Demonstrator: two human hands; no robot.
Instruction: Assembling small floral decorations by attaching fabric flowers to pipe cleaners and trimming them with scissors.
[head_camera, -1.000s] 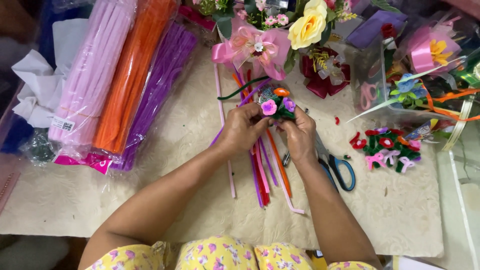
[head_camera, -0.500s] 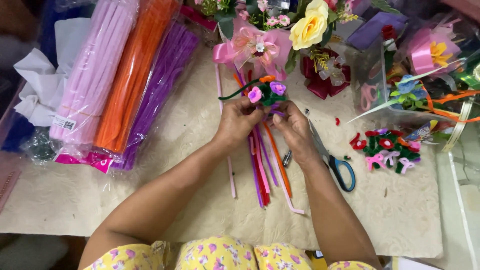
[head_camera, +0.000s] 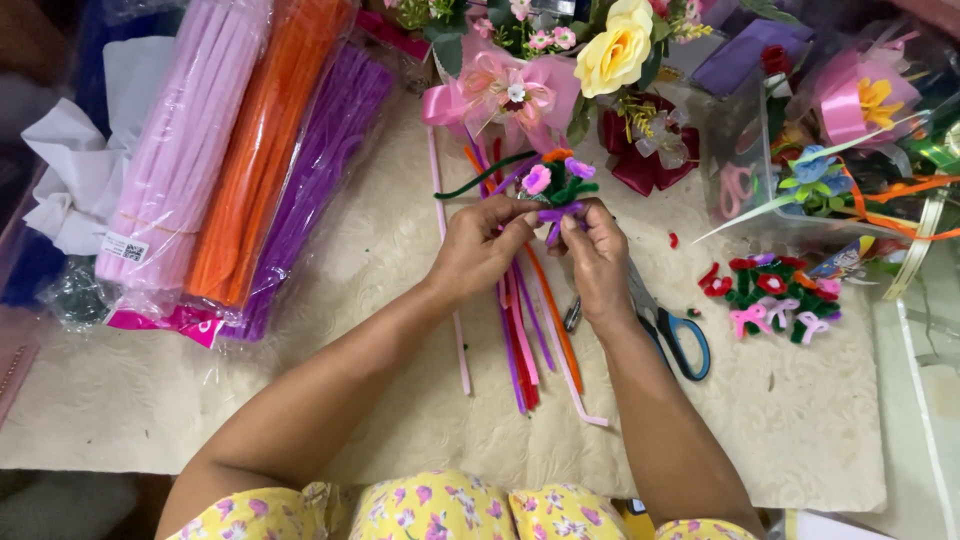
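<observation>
A cream textured mat (head_camera: 300, 400) covers the table, its far edge buried under craft supplies. At ten o'clock lie three wrapped bundles of pipe cleaners: pink (head_camera: 175, 150), orange (head_camera: 260, 140) and purple (head_camera: 320, 170), their tops cut off by the frame. At twelve to two o'clock a crowd of finished bouquets, a yellow rose (head_camera: 615, 50) among them, blurs together and is hard to sort out. Loose pipe cleaners (head_camera: 530, 340) fan out beneath the hands, partly hidden by them; the scissors (head_camera: 680, 340) at three o'clock show blue handles, the blades tucked behind the right wrist. Small bows and blooms (head_camera: 775, 295) sit further right. Compared with a second ago, the tiny pipe-cleaner bouquet (head_camera: 555, 185) sits higher, toward twelve o'clock, and a purple strand now wraps its stems. The left hand (head_camera: 480, 250) pinches the stems from nine o'clock; the right hand (head_camera: 595, 255) closes thumb and fingertips on the purple strand just beneath the flowers.
</observation>
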